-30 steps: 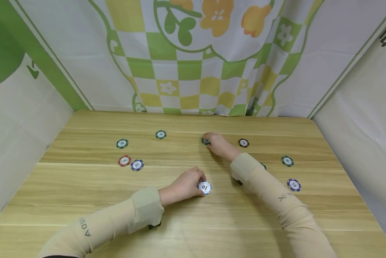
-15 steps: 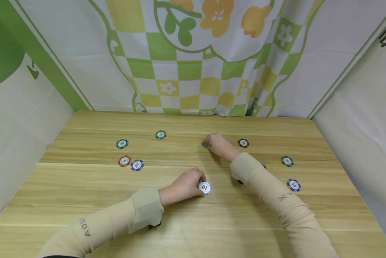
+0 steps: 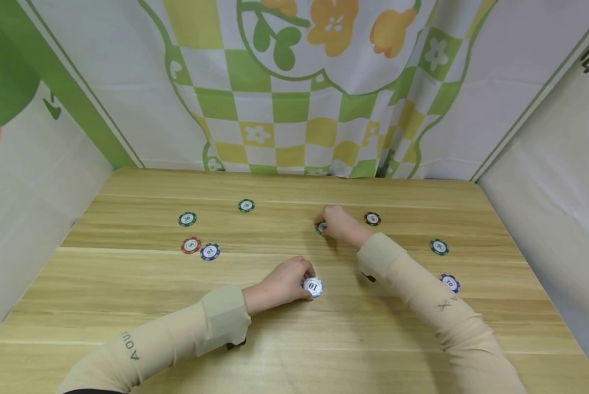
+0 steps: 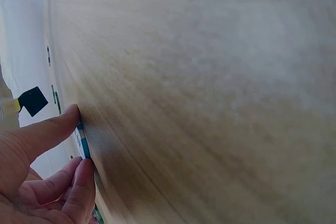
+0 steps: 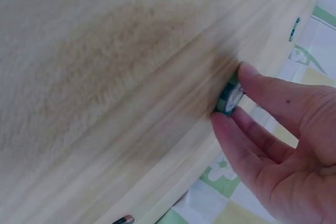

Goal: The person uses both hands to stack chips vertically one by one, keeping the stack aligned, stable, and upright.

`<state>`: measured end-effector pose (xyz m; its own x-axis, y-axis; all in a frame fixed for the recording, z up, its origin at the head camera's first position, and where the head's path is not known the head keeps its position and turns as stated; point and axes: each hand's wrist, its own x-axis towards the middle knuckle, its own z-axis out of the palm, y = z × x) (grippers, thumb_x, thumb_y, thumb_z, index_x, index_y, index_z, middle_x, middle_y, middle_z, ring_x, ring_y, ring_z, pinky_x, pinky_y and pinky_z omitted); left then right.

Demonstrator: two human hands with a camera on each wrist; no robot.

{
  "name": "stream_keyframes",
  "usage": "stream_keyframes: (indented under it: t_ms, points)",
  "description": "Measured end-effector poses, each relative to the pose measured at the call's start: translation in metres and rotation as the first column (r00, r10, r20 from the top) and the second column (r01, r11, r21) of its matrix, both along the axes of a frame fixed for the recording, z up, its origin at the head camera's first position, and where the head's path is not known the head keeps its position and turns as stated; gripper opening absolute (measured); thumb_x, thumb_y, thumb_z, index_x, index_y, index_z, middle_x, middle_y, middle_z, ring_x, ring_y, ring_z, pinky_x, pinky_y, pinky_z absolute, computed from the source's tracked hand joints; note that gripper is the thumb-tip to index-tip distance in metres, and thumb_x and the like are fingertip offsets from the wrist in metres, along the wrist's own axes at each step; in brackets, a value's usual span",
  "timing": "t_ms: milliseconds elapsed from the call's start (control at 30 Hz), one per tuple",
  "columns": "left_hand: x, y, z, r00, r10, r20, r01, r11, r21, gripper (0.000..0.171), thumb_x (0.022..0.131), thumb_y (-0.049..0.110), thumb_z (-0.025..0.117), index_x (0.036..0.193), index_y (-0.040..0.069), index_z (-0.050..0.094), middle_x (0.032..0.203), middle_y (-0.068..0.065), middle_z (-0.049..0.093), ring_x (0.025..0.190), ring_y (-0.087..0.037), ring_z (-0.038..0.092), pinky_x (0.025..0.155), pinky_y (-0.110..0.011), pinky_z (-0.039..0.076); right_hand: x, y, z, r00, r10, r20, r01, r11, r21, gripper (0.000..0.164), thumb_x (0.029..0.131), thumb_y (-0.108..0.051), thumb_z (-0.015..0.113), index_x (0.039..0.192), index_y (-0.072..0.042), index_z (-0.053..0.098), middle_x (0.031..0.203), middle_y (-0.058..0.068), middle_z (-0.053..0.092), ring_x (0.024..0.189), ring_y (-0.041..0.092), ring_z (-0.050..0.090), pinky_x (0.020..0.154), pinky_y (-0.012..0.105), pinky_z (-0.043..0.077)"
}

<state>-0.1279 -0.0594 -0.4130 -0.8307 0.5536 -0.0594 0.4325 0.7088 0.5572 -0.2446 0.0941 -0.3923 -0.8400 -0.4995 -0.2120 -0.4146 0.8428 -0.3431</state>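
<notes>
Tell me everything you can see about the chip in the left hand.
It's a round poker-style chip with a whitish face and a blue-and-white patterned edge, plastic-looking and shiny. A dark 10 is printed on the face, upside down in the head view, with lettering too small to read. It lies roughly flat, face up, around the middle of the wood-grain table; whether it fully rests there is unclear. The person's left hand pinches its edge between thumb and fingers.
</notes>
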Motion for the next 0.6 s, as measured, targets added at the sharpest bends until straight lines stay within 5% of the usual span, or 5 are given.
stream_keyframes:
  t_ms: [600]
  points:
    - [0.0, 0.0, 0.001, 1.0, -0.001, 0.004, 0.001, 1.0, 0.017, 0.035, 0.064, 0.013, 0.082, 0.09, 0.002, 0.062, 0.081, -0.003, 0.054, 0.073, -0.012, 0.05, 0.066, -0.023, 0.043, 0.008, 0.025, 0.009, 0.993, -0.072, 0.092, 0.078, 0.995, -0.067, 0.016, 0.071, -0.003, 0.074, 0.082, -0.004, 0.063, 0.08, 0.006, 0.061, 0.072, 0.018, 0.052, 0.065, 0.029, 0.045]
